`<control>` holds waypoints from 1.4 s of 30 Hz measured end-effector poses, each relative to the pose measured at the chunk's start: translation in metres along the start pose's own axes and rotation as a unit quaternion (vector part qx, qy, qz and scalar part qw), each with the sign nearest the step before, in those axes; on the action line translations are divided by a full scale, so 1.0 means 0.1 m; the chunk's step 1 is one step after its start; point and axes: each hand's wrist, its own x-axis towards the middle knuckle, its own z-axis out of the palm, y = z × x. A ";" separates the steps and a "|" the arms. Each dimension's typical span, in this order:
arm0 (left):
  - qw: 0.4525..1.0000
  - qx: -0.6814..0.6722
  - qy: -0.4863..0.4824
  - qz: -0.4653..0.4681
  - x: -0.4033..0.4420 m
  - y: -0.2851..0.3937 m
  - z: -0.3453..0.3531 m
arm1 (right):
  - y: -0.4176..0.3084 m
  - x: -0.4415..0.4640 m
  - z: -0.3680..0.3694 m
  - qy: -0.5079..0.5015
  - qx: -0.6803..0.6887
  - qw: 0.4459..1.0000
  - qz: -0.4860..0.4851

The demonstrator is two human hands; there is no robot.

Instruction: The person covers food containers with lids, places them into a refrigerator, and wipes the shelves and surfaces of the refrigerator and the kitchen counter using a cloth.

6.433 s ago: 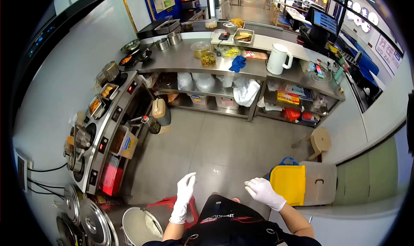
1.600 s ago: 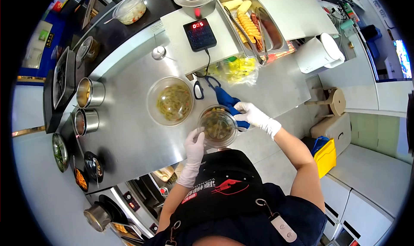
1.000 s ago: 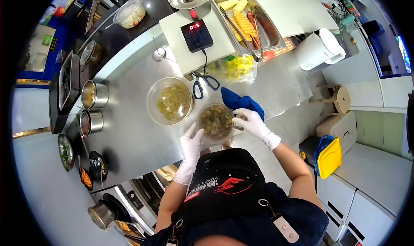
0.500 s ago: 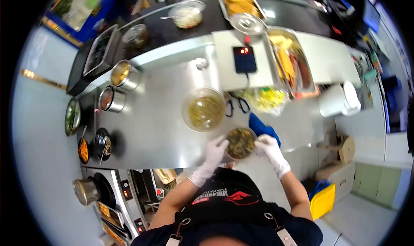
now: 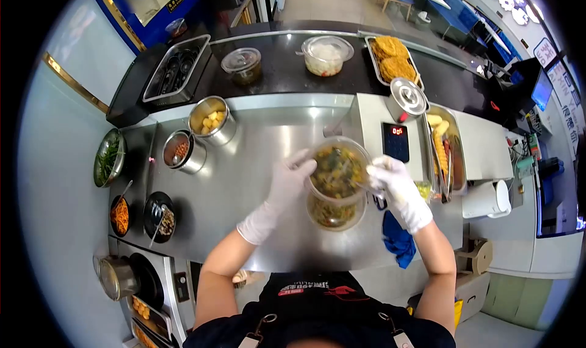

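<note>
Both white-gloved hands hold a round clear plastic tub (image 5: 337, 170) of dark chopped greens, its open top facing the camera. My left hand (image 5: 292, 178) is closed on its left rim, while my right hand (image 5: 397, 192) grips the opposite side. Beneath it, partly hidden, a second clear tub (image 5: 337, 218) of paler shredded vegetables sits on the steel counter (image 5: 256, 195). Scissors (image 5: 379, 201) lie beside my right hand, mostly covered by it. A blue cloth (image 5: 398, 241) is crumpled just below my right forearm.
Steel pots of yellow chunks (image 5: 212, 123) and peanuts (image 5: 178, 151) stand left, near black bowls (image 5: 157, 217). A digital timer (image 5: 396, 141), a lidded steel pot (image 5: 408, 97) and a long food tray (image 5: 459, 155) are right. Covered tubs (image 5: 242, 65) and fried food (image 5: 390, 58) line the back ledge.
The hands have carried the tub of dark greens forward from the counter's front edge, and it now overlaps the other tub in view. The head camera has tilted up, showing more of the room.
</note>
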 end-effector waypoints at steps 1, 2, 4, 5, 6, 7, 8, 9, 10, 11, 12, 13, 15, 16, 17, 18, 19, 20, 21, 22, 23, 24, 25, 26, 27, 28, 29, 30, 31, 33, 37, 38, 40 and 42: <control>0.998 -0.033 -0.001 0.046 0.31 -0.05 -0.16 | -0.06 0.29 0.11 -0.003 -0.007 1.000 0.023; 0.994 -0.065 -0.003 0.093 0.65 -0.14 -0.34 | -0.07 0.63 0.21 -0.024 0.015 1.000 0.015; 0.997 0.005 0.052 0.057 1.07 0.10 -0.58 | -0.08 1.31 0.39 -0.034 0.029 0.999 0.013; 0.995 0.006 0.057 0.081 1.31 0.13 -0.70 | -0.11 1.60 0.50 -0.042 0.030 0.999 0.002; 0.993 0.006 0.060 0.105 1.60 0.11 -0.83 | -0.16 1.85 0.61 -0.033 0.020 0.999 0.011; 0.989 0.019 0.082 0.120 1.87 0.09 -0.93 | -0.16 2.14 0.70 -0.019 0.016 1.000 -0.014; 0.985 0.029 0.103 0.135 2.13 0.06 -1.03 | -0.15 2.43 0.76 -0.006 0.011 0.999 -0.038; 0.985 0.018 0.092 0.148 2.37 0.03 -1.11 | -0.14 2.70 0.78 -0.005 0.011 0.999 -0.044; 0.982 0.006 0.099 0.159 2.54 0.04 -1.15 | -0.18 2.90 0.83 -0.004 0.010 0.999 -0.047; 0.980 -0.006 0.107 0.168 2.69 0.03 -1.18 | -0.20 3.07 0.86 0.005 0.004 0.998 -0.061; 0.978 -0.018 0.115 0.174 2.83 0.01 -1.20 | -0.22 3.21 0.89 0.005 0.005 0.999 -0.049; 0.977 -0.024 0.129 0.168 2.97 -0.02 -1.21 | -0.23 3.33 0.90 0.006 0.008 0.999 -0.036; 0.979 -0.044 0.144 0.136 3.21 -0.08 -1.26 | -0.24 3.53 0.90 -0.032 0.007 0.999 -0.025; 0.980 -0.053 0.151 0.118 3.31 -0.12 -1.27 | -0.22 3.59 0.87 -0.025 0.035 0.999 -0.009; 0.968 -0.065 0.179 0.160 3.44 -0.16 -1.23 | -0.20 3.66 0.85 -0.019 0.064 0.998 0.006; 0.965 -0.067 0.194 0.162 3.51 -0.17 -1.18 | -0.23 3.64 0.88 -0.013 0.094 0.995 0.023; 0.961 -0.069 0.211 0.163 3.53 -0.14 -1.14 | -0.23 3.62 0.88 0.001 0.119 0.992 0.030; 0.957 -0.071 0.228 0.164 3.57 -0.10 -1.09 | -0.24 3.58 0.85 0.024 0.114 0.992 0.038; 0.954 -0.075 0.240 0.162 3.61 -0.07 -1.05 | -0.22 3.54 0.77 0.019 0.108 0.993 0.047; 0.956 -0.087 0.239 0.147 3.64 -0.03 -1.01 | -0.20 3.47 0.70 0.015 0.102 0.993 0.058; 0.953 -0.094 0.247 0.151 3.65 -0.01 -0.96 | -0.18 3.38 0.62 0.009 0.110 0.992 0.063; 0.949 -0.101 0.255 0.157 3.67 0.04 -0.90 | -0.18 3.27 0.56 0.005 0.113 0.990 0.086; 0.945 -0.126 0.260 0.154 3.71 0.06 -0.86 | -0.15 3.16 0.48 -0.007 0.108 0.990 0.090; 0.940 -0.150 0.266 0.153 3.74 0.09 -0.80 | -0.13 3.05 0.39 -0.022 0.103 0.990 0.095; 0.926 -0.215 0.265 0.162 3.80 0.11 -0.74 | -0.12 2.92 0.32 -0.019 0.097 0.991 0.095; 0.920 -0.231 0.271 0.166 3.92 0.04 -0.74 | -0.12 2.79 0.27 -0.021 0.091 0.991 0.097; 0.914 -0.221 0.280 0.192 4.07 -0.05 -0.76 | -0.11 2.67 0.22 -0.012 0.095 0.990 0.102; 0.925 -0.185 0.279 0.182 4.20 -0.13 -0.81 | -0.10 2.55 0.17 -0.006 0.099 0.989 0.108; 0.921 -0.218 0.279 0.165 4.12 -0.03 -0.75 | -0.09 2.44 0.10 -0.011 0.097 0.990 0.106; 0.915 -0.245 0.284 0.147 4.07 0.01 -0.72 | -0.08 2.20 -0.01 -0.010 0.100 0.990 0.101; 0.947 -0.229 0.199 0.104 3.47 0.00 -0.71 | -0.09 1.64 -0.13 0.013 0.137 0.988 0.067; 0.955 -0.212 0.180 0.101 3.25 -0.08 -0.74 | -0.13 1.46 -0.10 0.038 0.132 0.989 0.062; 0.966 -0.160 0.155 0.127 2.67 -0.33 -0.83 | -0.08 1.13 -0.20 0.075 0.121 0.989 0.029; 0.985 -0.002 0.131 0.115 1.90 -0.40 -1.02 | 0.04 0.84 -0.44 0.055 0.132 0.990 0.005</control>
